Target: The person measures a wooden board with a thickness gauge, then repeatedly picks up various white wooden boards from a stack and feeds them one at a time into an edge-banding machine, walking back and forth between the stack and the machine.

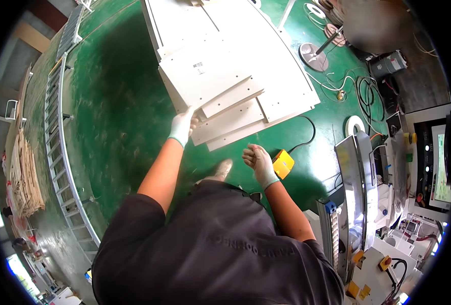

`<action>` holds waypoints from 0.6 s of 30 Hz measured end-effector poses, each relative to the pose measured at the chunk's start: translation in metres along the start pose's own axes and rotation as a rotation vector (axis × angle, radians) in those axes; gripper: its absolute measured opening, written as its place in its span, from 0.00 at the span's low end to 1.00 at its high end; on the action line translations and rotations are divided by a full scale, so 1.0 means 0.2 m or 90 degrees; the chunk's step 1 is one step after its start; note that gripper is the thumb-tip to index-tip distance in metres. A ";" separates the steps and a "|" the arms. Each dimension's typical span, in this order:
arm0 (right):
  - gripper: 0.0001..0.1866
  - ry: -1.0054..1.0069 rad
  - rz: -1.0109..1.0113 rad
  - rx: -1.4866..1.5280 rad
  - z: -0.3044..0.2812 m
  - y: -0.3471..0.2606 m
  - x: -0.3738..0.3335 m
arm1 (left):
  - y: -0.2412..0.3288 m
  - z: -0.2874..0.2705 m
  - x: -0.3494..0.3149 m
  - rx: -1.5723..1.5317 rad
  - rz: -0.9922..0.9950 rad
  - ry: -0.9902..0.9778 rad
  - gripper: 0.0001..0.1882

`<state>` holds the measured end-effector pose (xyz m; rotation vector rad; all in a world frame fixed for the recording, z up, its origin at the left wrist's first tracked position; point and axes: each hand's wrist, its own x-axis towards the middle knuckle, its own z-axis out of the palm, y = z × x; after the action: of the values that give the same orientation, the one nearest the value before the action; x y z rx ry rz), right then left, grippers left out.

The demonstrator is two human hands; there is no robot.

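A stack of white flat panels (235, 115), with small drilled holes along their edges, lies fanned out in front of me. The uppermost white panel (205, 76) carries a small label and sits turned at an angle over the others. My left hand (183, 125), in a pale glove, is closed at the near left corner of this panel, its fingers bent at the edge. Nearer my body and to the right, my right hand (258, 161) is gloved too, with its fingers curled into a loose fist apart from the panels. Nothing shows in it.
A yellow foot pedal (283, 163) with a black cable sits on the green floor (119, 107) beside my right hand. Machinery (357, 188) and a screen (441, 165) stand at the right. Cables and a round-based stand (314, 56) are farther back. A metal roller track (58, 137) runs along the left.
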<state>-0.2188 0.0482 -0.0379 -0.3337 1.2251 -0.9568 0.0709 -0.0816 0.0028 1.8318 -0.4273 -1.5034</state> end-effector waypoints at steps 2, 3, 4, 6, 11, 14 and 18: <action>0.17 -0.017 0.027 0.023 0.04 0.04 0.00 | 0.00 0.00 -0.01 -0.068 -0.036 0.000 0.16; 0.17 -0.031 0.045 0.046 0.05 0.06 0.00 | -0.02 0.00 0.01 -0.133 -0.024 -0.003 0.14; 0.17 -0.023 0.046 0.056 0.04 0.09 0.01 | -0.02 0.02 0.02 -0.193 -0.012 -0.010 0.13; 0.22 -0.053 0.080 0.001 0.00 0.17 0.02 | -0.11 0.02 -0.04 -0.154 0.029 -0.076 0.12; 0.26 -0.065 0.011 0.078 0.32 0.03 0.04 | -0.46 -0.11 -0.33 0.090 -0.086 -0.418 0.17; 0.24 -0.016 0.011 0.126 0.45 -0.15 0.02 | -0.43 -0.11 -0.45 -0.210 -0.214 -0.458 0.29; 0.22 0.098 -0.159 0.067 0.32 -0.07 -0.04 | -0.37 -0.14 -0.45 -0.165 -0.182 -0.412 0.29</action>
<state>-0.1672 0.0285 -0.0003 -0.3399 1.2859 -1.2770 0.0599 0.0370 0.0164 1.2125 -0.2520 -2.2341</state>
